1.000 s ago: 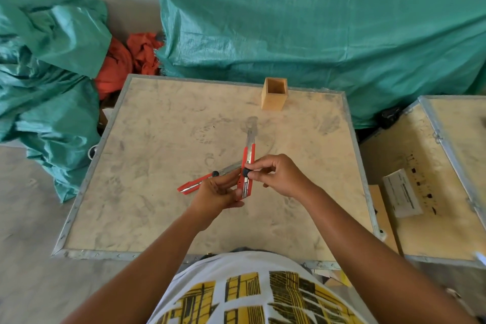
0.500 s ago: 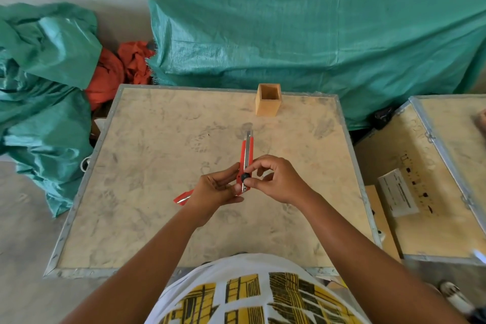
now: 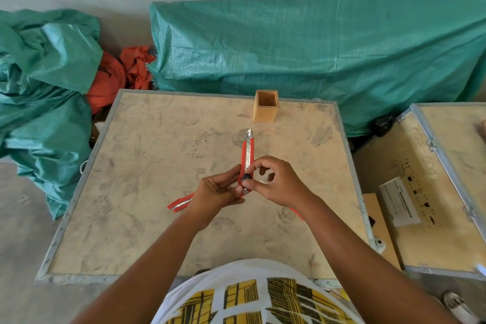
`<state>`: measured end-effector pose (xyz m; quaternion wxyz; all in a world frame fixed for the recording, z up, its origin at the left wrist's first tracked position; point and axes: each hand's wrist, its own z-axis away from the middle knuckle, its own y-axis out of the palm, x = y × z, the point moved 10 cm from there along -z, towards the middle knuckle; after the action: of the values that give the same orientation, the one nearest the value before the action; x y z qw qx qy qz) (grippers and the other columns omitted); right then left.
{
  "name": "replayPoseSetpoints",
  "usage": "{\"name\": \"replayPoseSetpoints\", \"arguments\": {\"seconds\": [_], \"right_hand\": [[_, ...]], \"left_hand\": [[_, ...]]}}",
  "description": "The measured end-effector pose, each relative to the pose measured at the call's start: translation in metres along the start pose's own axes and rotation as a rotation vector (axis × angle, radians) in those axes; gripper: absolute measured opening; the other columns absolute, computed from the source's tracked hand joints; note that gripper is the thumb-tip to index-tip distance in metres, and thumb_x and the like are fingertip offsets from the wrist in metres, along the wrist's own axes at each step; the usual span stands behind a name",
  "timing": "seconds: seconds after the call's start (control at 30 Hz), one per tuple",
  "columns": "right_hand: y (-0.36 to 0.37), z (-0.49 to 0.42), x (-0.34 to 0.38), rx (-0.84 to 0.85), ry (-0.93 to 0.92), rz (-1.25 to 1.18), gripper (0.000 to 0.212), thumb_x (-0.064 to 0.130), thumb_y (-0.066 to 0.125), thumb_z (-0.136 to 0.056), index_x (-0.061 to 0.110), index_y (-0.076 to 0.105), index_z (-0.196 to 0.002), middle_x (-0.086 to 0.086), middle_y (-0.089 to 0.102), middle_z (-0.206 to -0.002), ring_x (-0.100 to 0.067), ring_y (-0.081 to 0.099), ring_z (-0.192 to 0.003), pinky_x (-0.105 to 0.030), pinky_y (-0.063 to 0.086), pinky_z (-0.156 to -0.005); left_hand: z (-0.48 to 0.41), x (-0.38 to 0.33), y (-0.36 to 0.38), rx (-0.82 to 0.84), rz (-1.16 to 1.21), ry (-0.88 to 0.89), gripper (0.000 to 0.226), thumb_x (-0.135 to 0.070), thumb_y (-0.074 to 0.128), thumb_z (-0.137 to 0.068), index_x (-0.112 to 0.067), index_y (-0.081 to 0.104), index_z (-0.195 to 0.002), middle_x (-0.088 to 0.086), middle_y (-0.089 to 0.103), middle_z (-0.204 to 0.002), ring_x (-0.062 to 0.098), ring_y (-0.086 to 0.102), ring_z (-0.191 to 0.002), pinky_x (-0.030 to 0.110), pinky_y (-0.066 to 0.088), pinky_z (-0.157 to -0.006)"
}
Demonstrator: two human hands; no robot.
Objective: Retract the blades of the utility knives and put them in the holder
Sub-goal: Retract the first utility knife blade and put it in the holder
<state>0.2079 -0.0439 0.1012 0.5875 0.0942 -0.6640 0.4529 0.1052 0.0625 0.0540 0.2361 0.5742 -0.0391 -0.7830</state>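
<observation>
— What have your hands got?

— My left hand (image 3: 218, 193) is closed around the lower end of a red utility knife (image 3: 246, 163), fingers wrapped on its left side. My right hand (image 3: 276, 183) pinches the black slider knob (image 3: 246, 179) on that same knife between thumb and forefinger, the other fingers curled loosely behind.

— How does the knife sit?

— It points away from me toward the far edge of the worktop (image 3: 147, 155), held above the middle of the board. A short bit of silver blade (image 3: 248, 134) shows past the red body at the far tip.

— And the holder?

— The wooden holder (image 3: 265, 106) stands upright at the far edge, a little right of centre, just beyond the blade tip but apart from it. I can see into its open top only partly.

— Any other knife?

— A second red knife (image 3: 180, 202) lies flat on the board to the left of my left wrist, partly hidden under that hand. Whether its blade is out I cannot tell.

— What lies around?

— Green tarpaulin (image 3: 315, 47) behind the far edge, and a wooden crate (image 3: 447, 192) off the right edge.
</observation>
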Motion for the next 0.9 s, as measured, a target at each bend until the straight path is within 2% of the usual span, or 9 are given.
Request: {"name": "replayPoseSetpoints", "arguments": {"seconds": [0.1, 0.33, 0.4, 0.47, 0.57, 0.63, 0.73, 0.83, 0.9], "right_hand": [[-0.006, -0.001, -0.002, 0.016, -0.029, -0.024, 0.020, 0.034, 0.085, -0.079, 0.035, 0.077, -0.097, 0.015, 0.072, -0.103, -0.009, 0.060, -0.093, -0.019, 0.042, -0.072], [-0.021, -0.004, -0.002, -0.129, -0.056, -0.035, 0.017, 0.033, 0.086, -0.078, 0.028, 0.079, -0.093, 0.012, 0.074, -0.097, 0.000, 0.059, -0.088, -0.009, 0.039, -0.071], [-0.026, -0.009, -0.009, -0.125, -0.006, -0.111, 0.018, 0.035, 0.080, -0.084, 0.031, 0.079, -0.101, 0.015, 0.074, -0.103, -0.003, 0.062, -0.090, -0.014, 0.043, -0.071], [-0.034, -0.019, -0.017, -0.128, 0.042, -0.175, 0.020, 0.031, 0.074, -0.090, 0.034, 0.077, -0.110, 0.017, 0.074, -0.108, -0.005, 0.067, -0.095, -0.023, 0.054, -0.075], [-0.052, -0.043, -0.025, -0.149, 0.047, -0.187, 0.024, 0.020, 0.071, -0.093, 0.031, 0.076, -0.115, 0.014, 0.074, -0.114, -0.005, 0.070, -0.100, -0.020, 0.058, -0.085], [-0.067, -0.065, -0.027, -0.160, 0.042, -0.190, 0.026, 0.016, 0.071, -0.093, 0.029, 0.076, -0.116, 0.013, 0.074, -0.115, -0.004, 0.071, -0.101, -0.021, 0.059, -0.087], [-0.096, -0.102, -0.027, -0.202, 0.028, -0.178, 0.027, 0.012, 0.073, -0.092, 0.026, 0.077, -0.114, 0.017, 0.073, -0.106, 0.000, 0.071, -0.093, -0.025, 0.062, -0.082], [-0.124, -0.143, -0.029, -0.266, -0.002, -0.168, 0.027, 0.007, 0.073, -0.090, 0.022, 0.079, -0.112, 0.009, 0.077, -0.105, -0.007, 0.073, -0.088, -0.032, 0.063, -0.080], [-0.141, -0.172, -0.036, -0.317, -0.010, -0.146, 0.027, 0.006, 0.074, -0.089, 0.021, 0.079, -0.111, 0.003, 0.078, -0.106, -0.013, 0.074, -0.089, -0.032, 0.061, -0.083]], "left_hand": [[-0.004, 0.000, 0.003, -0.006, -0.008, 0.002, 0.053, 0.006, 0.066, -0.086, -0.022, 0.060, -0.131, 0.001, 0.074, -0.120, 0.025, 0.071, -0.103, 0.034, 0.062, -0.078], [-0.018, -0.002, 0.010, -0.021, -0.024, -0.005, 0.053, 0.007, 0.065, -0.087, -0.017, 0.059, -0.133, 0.001, 0.073, -0.121, 0.022, 0.073, -0.105, 0.034, 0.063, -0.077], [-0.025, -0.005, 0.012, -0.018, -0.057, 0.000, 0.054, 0.004, 0.067, -0.085, -0.017, 0.059, -0.134, 0.001, 0.074, -0.119, 0.024, 0.073, -0.105, 0.035, 0.063, -0.079], [-0.035, -0.008, 0.015, -0.002, -0.118, 0.000, 0.054, 0.001, 0.070, -0.084, -0.018, 0.059, -0.134, 0.001, 0.074, -0.119, 0.030, 0.070, -0.107, 0.039, 0.062, -0.082], [-0.059, -0.018, 0.021, 0.013, -0.184, -0.001, 0.055, 0.000, 0.072, -0.085, -0.017, 0.059, -0.135, 0.000, 0.073, -0.122, 0.033, 0.064, -0.101, 0.039, 0.061, -0.084], [-0.080, -0.034, 0.026, 0.012, -0.247, 0.033, 0.054, -0.001, 0.074, -0.084, -0.020, 0.062, -0.133, -0.002, 0.074, -0.120, 0.028, 0.062, -0.090, 0.038, 0.061, -0.084], [-0.122, -0.062, 0.030, -0.015, -0.343, 0.070, 0.052, 0.002, 0.075, -0.082, -0.025, 0.067, -0.126, -0.007, 0.076, -0.114, 0.014, 0.068, -0.079, 0.036, 0.060, -0.083], [-0.171, -0.084, 0.027, -0.061, -0.397, 0.072, 0.054, 0.006, 0.076, -0.079, -0.015, 0.067, -0.128, -0.001, 0.076, -0.113, 0.015, 0.073, -0.086, 0.033, 0.057, -0.079], [-0.203, -0.096, 0.022, -0.106, -0.439, 0.086, 0.055, 0.004, 0.080, -0.076, -0.014, 0.067, -0.127, 0.003, 0.076, -0.114, 0.017, 0.073, -0.094, 0.033, 0.058, -0.084]]}}
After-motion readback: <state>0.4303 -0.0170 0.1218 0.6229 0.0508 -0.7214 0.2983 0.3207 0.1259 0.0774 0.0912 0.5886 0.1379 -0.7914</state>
